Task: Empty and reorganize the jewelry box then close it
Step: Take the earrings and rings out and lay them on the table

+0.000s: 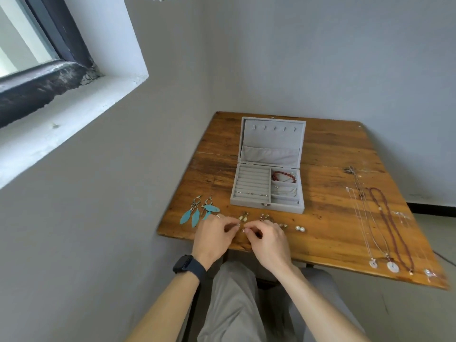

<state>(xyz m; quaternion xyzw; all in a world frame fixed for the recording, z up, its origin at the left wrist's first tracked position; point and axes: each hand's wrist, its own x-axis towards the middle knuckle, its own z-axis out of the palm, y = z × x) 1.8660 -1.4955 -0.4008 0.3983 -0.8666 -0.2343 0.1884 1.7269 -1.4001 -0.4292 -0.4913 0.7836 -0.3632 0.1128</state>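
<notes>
Jewelry box (246, 206) open at table (217, 156) centre, left hand (214, 239) and right hand (270, 244) both pinching small jewelry piece (238, 225) at near edge, earrings (244, 217) just behind, necklaces (392, 266) along right edge, bare wood between.

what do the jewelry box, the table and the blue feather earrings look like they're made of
Jewelry box: looks covered in grey velvet or suede-like fabric, with a matte, even nap inside and out. Table: wood, warm brown and slightly glossy, with visible grain, a plank seam and worn patches. Feather earrings: matte turquoise feather shapes, real feather or dyed material unclear, hanging from silvery, likely metal hoops.
</notes>
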